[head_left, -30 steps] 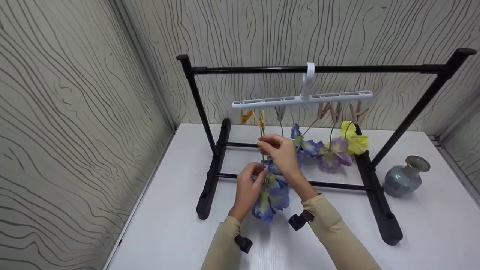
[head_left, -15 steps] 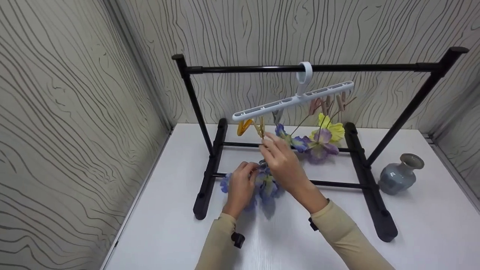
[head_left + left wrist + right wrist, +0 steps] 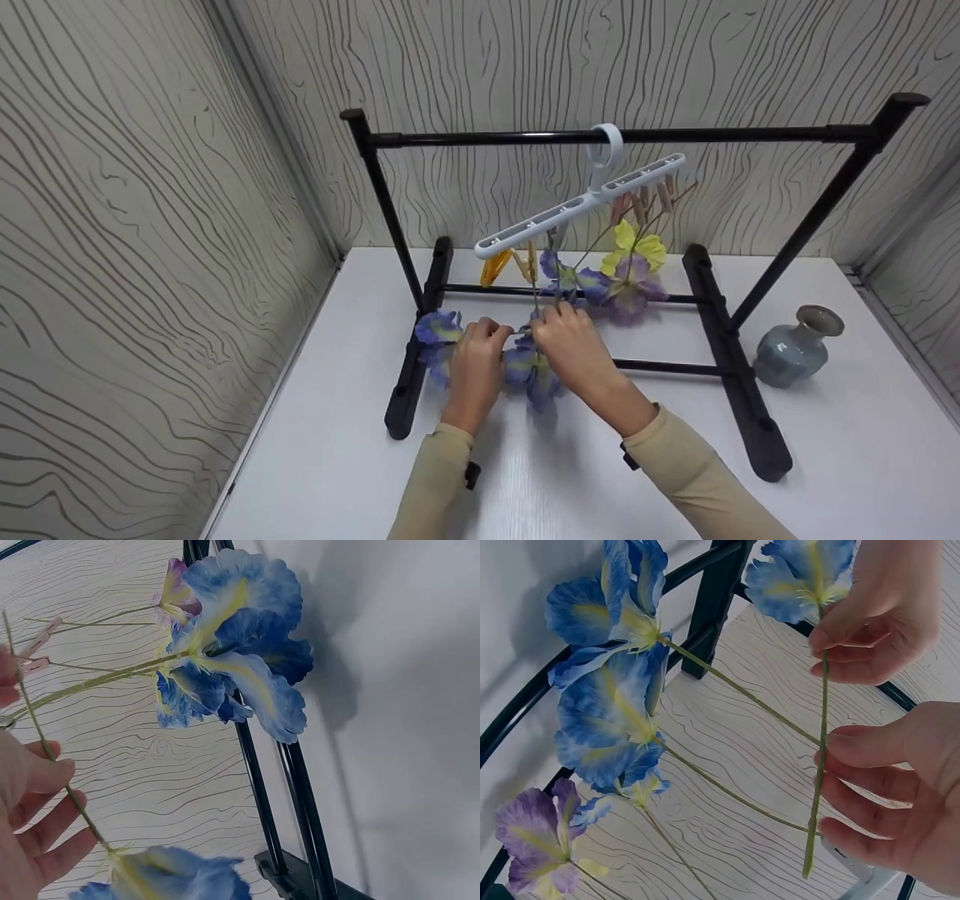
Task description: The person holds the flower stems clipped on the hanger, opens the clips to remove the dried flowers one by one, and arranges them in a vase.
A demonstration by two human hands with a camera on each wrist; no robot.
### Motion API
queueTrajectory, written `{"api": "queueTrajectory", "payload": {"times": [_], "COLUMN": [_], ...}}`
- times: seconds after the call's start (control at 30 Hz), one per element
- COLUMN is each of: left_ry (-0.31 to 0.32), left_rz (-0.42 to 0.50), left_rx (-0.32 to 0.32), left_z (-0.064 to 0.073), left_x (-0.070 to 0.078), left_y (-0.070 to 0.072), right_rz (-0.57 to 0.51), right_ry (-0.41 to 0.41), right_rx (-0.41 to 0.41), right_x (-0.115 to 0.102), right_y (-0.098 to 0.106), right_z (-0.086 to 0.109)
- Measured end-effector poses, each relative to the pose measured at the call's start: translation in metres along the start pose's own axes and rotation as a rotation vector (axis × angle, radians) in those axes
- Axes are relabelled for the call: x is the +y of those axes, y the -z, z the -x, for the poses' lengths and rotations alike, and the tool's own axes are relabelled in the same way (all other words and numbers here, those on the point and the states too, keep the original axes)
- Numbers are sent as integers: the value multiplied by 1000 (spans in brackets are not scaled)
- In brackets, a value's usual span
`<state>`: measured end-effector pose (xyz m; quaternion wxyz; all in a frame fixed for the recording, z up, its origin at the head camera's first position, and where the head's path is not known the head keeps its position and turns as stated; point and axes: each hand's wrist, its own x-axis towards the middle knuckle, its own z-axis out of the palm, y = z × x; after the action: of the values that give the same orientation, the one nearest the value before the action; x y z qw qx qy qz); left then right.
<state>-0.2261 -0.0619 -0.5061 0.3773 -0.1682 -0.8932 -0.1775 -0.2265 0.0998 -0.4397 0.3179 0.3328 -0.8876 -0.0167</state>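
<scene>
With a narrow grip, our left hand [image 3: 477, 360] and right hand [image 3: 574, 349] pinch a blue flower [image 3: 802, 576]'s stem [image 3: 824, 699]; bumping the white hanger [image 3: 596, 198] could shake the clipped flowers [image 3: 632, 288] loose.

The black tubular rack [image 3: 487, 139] stands on the flat white tabletop [image 3: 315, 465], before the white grain-patterned wall [image 3: 480, 60]. From the rack's top bar hangs the bar-shaped white plastic hanger [image 3: 592, 199]. At the rack's left are the orange plastic clip [image 3: 495, 268] and, lower, the ruffled blue-and-yellow flower [image 3: 439, 328] beside the left hand [image 3: 478, 360]. About its middle, the ruffled yellow flower [image 3: 651, 251] hangs behind the ruffled purple flower [image 3: 630, 291]. Just right of the rack stands the glossy blue-grey vase [image 3: 791, 356].
</scene>
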Motion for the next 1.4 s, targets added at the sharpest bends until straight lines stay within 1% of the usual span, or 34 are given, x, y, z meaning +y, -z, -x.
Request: {"api": "queueTrajectory", "payload": {"times": [0.1, 0.3, 0.4, 0.47, 0.57, 0.67, 0.8, 0.83, 0.9, 0.97, 1.03, 1.13, 1.2, 1.3, 1.4], "left_ry": [-4, -15, -20, -26, -38, -61, -96, -101, -97, -73, -41, 34, 96, 201, 309], "left_rz": [-26, -78, -90, -93, -95, -77, -9, 8, 35, 59, 84, 140, 187, 282, 432], "left_rx": [8, 9, 17, 26, 54, 104, 193, 210, 224, 213, 185, 131, 93, 19, -45], "left_z": [0, 2, 2, 3, 4, 6, 14, 17, 23, 28, 31, 32, 30, 26, 20], "left_x": [-1, -1, 0, 1, 1, 2, 5, 5, 7, 8, 10, 14, 18, 24, 30], "left_y": [1, 2, 3, 3, 2, 0, -8, -10, -14, -19, -23, -28, -31, -34, -38], "right_rz": [-67, -209, -254, -263, -258, -249, -250, -253, -259, -262, -263, -253, -245, -228, -231], "right_ry": [-23, -35, -34, -28, -5, 11, 9, 7, 5, 6, 13, 24, 30, 39, 43], "right_rx": [-54, -210, -247, -246, -215, -181, -152, -146, -128, -108, -89, -61, -52, -37, -20], "right_x": [1, 2, 3, 4, 5, 6, 7, 8, 8, 9, 11, 12, 12, 11, 10], "right_y": [-3, -5, -6, -8, -9, -11, -13, -13, -13, -12, -10, -8, -6, -5, -3], "right_z": [3, 7, 7, 8, 9, 9, 10, 10, 9, 9, 7, 6, 5, 5, 4]}}
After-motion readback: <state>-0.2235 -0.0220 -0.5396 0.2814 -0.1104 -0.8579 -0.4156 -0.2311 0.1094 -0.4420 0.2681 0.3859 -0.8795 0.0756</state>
